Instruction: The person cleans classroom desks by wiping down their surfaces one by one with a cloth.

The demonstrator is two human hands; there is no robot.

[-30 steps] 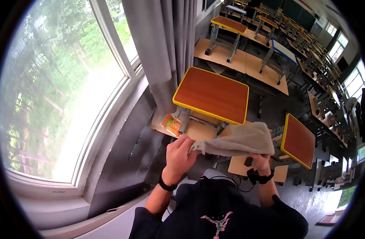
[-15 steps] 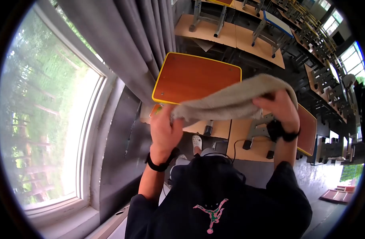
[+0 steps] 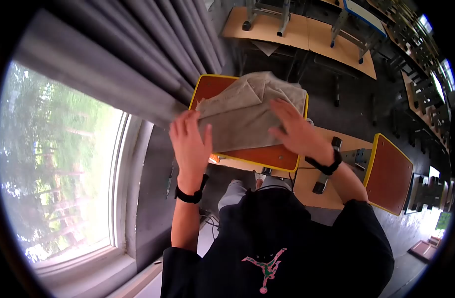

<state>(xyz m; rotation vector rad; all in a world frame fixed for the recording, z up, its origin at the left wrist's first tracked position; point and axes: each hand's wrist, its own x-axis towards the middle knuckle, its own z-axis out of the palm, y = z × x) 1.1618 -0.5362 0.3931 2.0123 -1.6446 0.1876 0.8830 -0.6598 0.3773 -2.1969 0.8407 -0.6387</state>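
With the clock centred on the cloth and 12 at the top of the view, a grey-beige cloth (image 3: 237, 124) lies across a red-brown table (image 3: 277, 153) with a yellow rim. It is spread but not flat: creases and doubled layers gather between 12 and 1 o'clock, where it reaches the far rim. Bare tabletop shows at 10 o'clock and again around 5.

The left hand (image 3: 189, 144) is at 8 o'clock, over the cloth's near-left edge, fingers long and loosely parted, thumb well away from them. The right hand (image 3: 304, 136) comes in from 4 o'clock, its fingers above the cloth's right part, thumb also standing wide. Neither hand appears to grip anything; whether the fingertips press on the fabric or hover just above it, I cannot tell.

The step in hand looks like laying the cloth out on the tabletop. As I judge it, the next move calls for flat palms and light pressure, easing the doubled part open towards 12 o'clock without dragging the rest along.

An orange packet (image 3: 214, 158) peeks out below the rim at 7 o'clock. A grey curtain (image 3: 153, 44) hangs at 10, a window (image 3: 53, 149) stands at 9, and another red-topped table (image 3: 389, 174) sits well apart at 4.
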